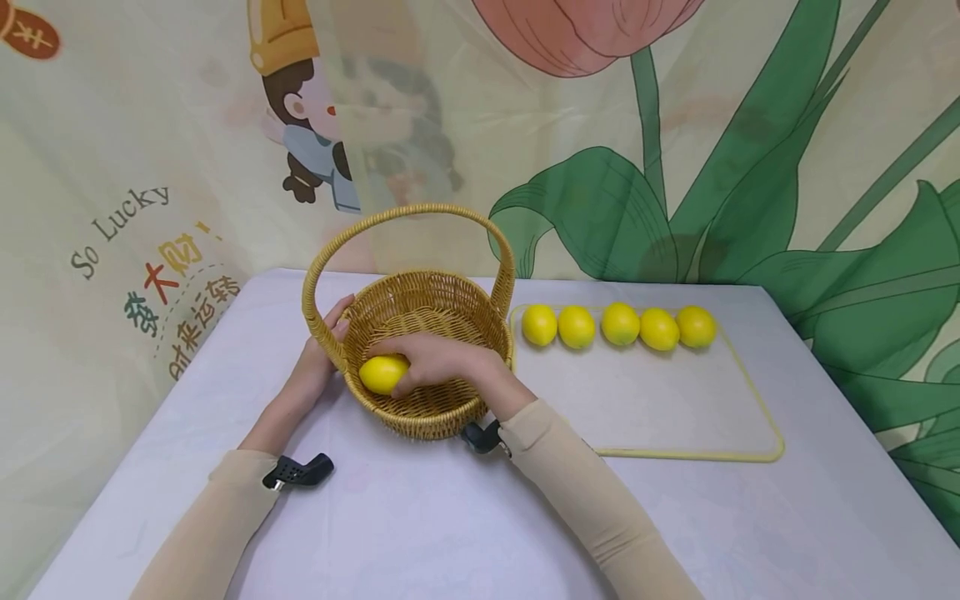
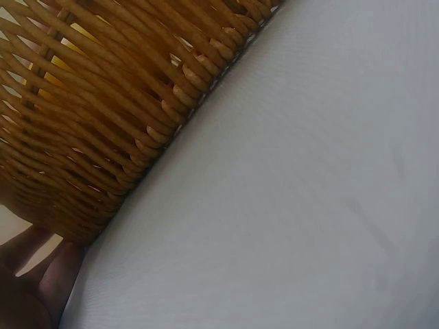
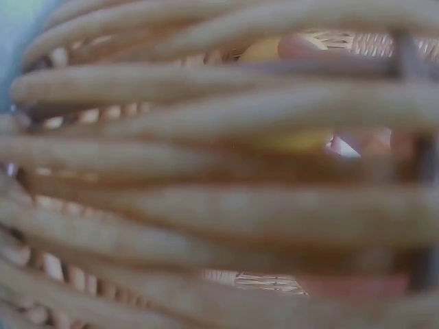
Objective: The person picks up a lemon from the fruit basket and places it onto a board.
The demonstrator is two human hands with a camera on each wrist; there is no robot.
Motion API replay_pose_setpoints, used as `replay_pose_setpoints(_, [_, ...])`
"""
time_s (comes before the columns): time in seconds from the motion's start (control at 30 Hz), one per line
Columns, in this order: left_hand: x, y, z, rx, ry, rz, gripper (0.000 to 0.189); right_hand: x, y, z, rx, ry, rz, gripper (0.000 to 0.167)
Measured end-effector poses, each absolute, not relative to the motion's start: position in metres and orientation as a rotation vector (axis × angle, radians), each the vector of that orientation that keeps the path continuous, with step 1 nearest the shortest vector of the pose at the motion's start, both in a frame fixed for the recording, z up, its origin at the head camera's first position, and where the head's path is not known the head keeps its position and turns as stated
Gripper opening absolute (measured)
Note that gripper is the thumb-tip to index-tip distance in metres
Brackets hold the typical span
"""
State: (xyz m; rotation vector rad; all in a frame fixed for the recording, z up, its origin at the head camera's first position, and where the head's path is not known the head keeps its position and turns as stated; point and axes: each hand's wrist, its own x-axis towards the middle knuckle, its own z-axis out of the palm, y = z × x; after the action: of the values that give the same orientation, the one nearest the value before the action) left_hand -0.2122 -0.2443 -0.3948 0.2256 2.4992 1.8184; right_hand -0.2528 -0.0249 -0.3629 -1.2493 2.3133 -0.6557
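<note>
In the head view, a woven wicker basket (image 1: 431, 421) with a tall arched handle stands on the white table. My right hand (image 1: 442, 360) reaches inside it and grips a yellow lemon (image 1: 384, 375) low at the basket's left side. Along the outside of the left wall rests my left hand (image 1: 318, 358), its fingers stretched out against the weave. The left wrist view shows those fingers (image 2: 60, 274) touching the basket (image 2: 116, 96) close to its base. Blurred wicker strands fill most of the right wrist view, with yellow bits of the lemon (image 3: 295, 140) between them.
Right of the basket, a white board (image 1: 645, 408) with a yellow rim lies flat. Several lemons (image 1: 620, 323) stand in a row along its far edge. A printed cloth (image 1: 420, 100) hangs behind the table (image 1: 360, 517).
</note>
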Motion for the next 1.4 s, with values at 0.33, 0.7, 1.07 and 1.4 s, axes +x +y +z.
replay_pose_setpoints(0.33, [-0.212, -0.244, -0.393, 0.217, 2.512, 1.806, 0.057, -0.249, -0.026, -0.366, -1.26, 2.33, -0.663, 0.066])
replay_pose_setpoints(0.7, [-0.213, -0.245, -0.394, 0.224, 2.497, 1.817, 0.059, -0.245, -0.019, -0.365, -1.209, 2.301, -0.812, 0.068])
replay_pose_setpoints(1.07, [-0.211, -0.244, -0.392, 0.23, 2.512, 1.797, 0.059, -0.246, -0.013, -0.367, -1.196, 2.31, -0.899, 0.066])
replay_pose_setpoints(1.4, [-0.214, -0.246, -0.398, 0.231, 2.521, 1.785, 0.056, -0.237, -0.012, -0.36, -1.253, 2.414, -0.854, 0.064])
